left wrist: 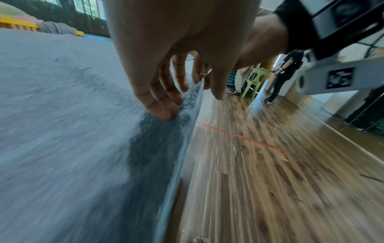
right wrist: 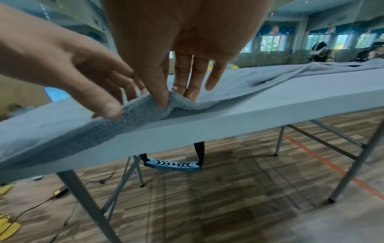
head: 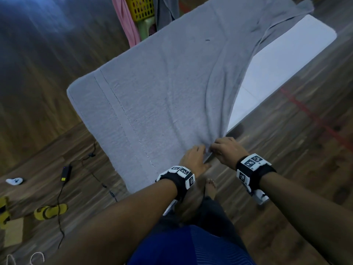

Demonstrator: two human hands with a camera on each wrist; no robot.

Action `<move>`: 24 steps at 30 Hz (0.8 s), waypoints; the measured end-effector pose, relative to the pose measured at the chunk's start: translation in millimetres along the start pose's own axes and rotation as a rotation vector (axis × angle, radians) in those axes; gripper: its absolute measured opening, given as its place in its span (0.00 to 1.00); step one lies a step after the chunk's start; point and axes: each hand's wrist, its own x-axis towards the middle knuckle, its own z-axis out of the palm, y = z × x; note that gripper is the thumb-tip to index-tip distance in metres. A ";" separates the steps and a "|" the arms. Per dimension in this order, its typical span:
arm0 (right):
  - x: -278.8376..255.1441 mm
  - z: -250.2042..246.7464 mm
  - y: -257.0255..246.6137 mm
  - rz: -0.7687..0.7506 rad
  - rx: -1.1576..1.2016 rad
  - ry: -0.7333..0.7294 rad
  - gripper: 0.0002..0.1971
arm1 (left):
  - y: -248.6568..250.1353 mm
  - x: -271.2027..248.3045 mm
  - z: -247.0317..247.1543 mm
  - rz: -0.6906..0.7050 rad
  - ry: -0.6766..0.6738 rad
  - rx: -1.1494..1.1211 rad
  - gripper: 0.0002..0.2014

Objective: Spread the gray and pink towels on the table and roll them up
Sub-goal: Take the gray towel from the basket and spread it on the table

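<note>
The gray towel [head: 162,88] covers most of the white table [head: 286,54], flat on the left and bunched into folds that run to the near edge. There my left hand [head: 200,150] and right hand [head: 214,147] meet, close together. In the right wrist view the right hand [right wrist: 174,98] pinches a raised fold of the gray towel [right wrist: 228,88] between thumb and fingers. Beside it the left hand [right wrist: 116,106] grips the hem. In the left wrist view the left hand [left wrist: 187,105] has the towel's edge [left wrist: 191,98] between fingers and thumb. The pink towel [head: 126,22] hangs beyond the far end.
A yellow basket [head: 141,6] and another gray cloth [head: 164,10] sit past the table's far end. A charger with cables [head: 65,173] and yellow slippers [head: 50,211] lie on the wooden floor to the left. My bare foot [head: 210,188] is under the near edge. People stand beyond [left wrist: 284,74].
</note>
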 end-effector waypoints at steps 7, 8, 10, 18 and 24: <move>14.4 -14.1 28.2 -0.008 -0.035 -0.028 0.08 | 18.7 20.8 -0.9 -0.048 0.046 0.047 0.05; 18.1 -16.5 37.5 0.001 -0.045 -0.032 0.08 | 20.2 18.7 -1.1 -0.063 0.032 0.061 0.04; 25.4 -24.3 55.3 0.006 -0.036 -0.042 0.08 | 21.1 14.8 2.5 -0.099 0.007 0.072 0.02; 25.1 -37.1 87.7 -0.127 -0.081 -0.183 0.08 | 47.3 42.1 23.1 -0.154 0.117 0.076 0.19; 33.3 -47.0 98.9 -0.244 -0.099 -0.161 0.15 | 63.8 77.9 19.6 -0.163 0.053 -0.037 0.13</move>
